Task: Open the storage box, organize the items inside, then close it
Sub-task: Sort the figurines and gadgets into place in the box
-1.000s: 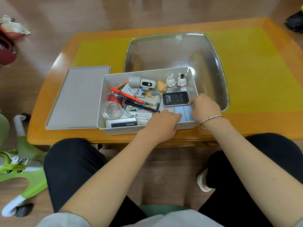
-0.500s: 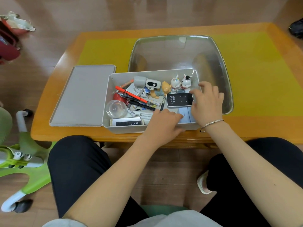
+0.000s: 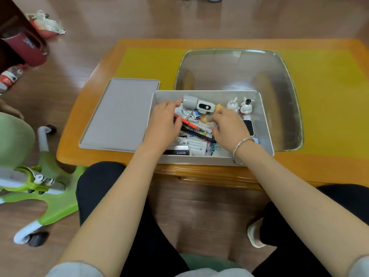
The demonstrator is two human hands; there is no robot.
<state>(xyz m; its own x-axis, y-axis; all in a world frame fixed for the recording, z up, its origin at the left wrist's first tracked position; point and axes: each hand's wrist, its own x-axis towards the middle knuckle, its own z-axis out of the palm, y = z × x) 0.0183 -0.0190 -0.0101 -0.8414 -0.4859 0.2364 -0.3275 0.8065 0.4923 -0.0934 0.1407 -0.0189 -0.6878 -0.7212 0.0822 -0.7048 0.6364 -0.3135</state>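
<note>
Both hands have moved from the near right corner of the open storage box (image 3: 265, 124) on the table (image 3: 319, 166) into its clutter, left hand (image 3: 162, 124) and right hand (image 3: 229, 126) lying loosely curled over pens, any hold unconfirmed; sorting continues, lid (image 3: 119, 114) set aside.

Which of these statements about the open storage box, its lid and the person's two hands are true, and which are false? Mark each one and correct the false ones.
1. The lid lies flat on the table, left of the storage box. True.
2. Both hands are outside the box. False: the left hand and the right hand both reach into it.
3. Two small rabbit figurines stand at the box's far right corner. True.
4. The orange pen lies on the lid. False: it lies inside the box, among the other items.
5. A bracelet is on the left wrist. False: it is on the right wrist.
</note>
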